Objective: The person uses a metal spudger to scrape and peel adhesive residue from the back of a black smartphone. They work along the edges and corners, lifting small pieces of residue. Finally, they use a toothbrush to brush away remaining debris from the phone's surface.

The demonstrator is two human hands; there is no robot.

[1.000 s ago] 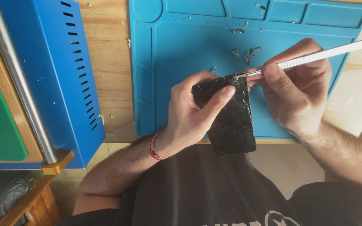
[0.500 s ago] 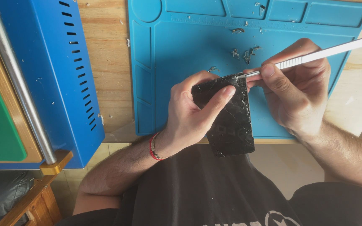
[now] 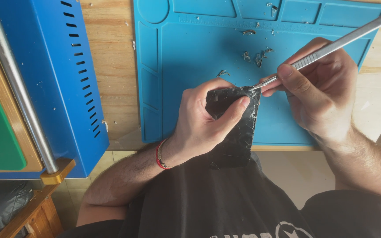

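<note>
Hardly anything is shifting since the earlier frames: the left hand (image 3: 199, 128) is still gripping the cracked black phone panel (image 3: 237, 128) in the same spot, and the right hand (image 3: 320, 94) is still keeping the metal pry tool (image 3: 327, 47) at the panel's upper right corner, the tool lying at much the same slant as before.

The left hand is wrapping around the panel's left side, its thumb pressing across the glass face, so it is closed firmly on the panel. The panel is being held upright-ish above the near edge of the blue silicone work mat (image 3: 190, 57), its lower end hanging past the edge of the wooden bench (image 3: 111, 66) over the person's dark shirt. Fine white cracks are running across the glass.

The right hand is pinching the slim tool like a pen, fingers closed on its knurled part, the thin tip touching the panel's top corner. The two hands are sitting close together, joined only through tool and panel.

Small glass chips (image 3: 256, 56) are lying scattered on the mat beyond the hands. A red bracelet (image 3: 160, 155) is circling the left wrist. A blue vented metal case (image 3: 67, 75) is standing to the left, with a steel bar (image 3: 18, 92) beside it.
</note>
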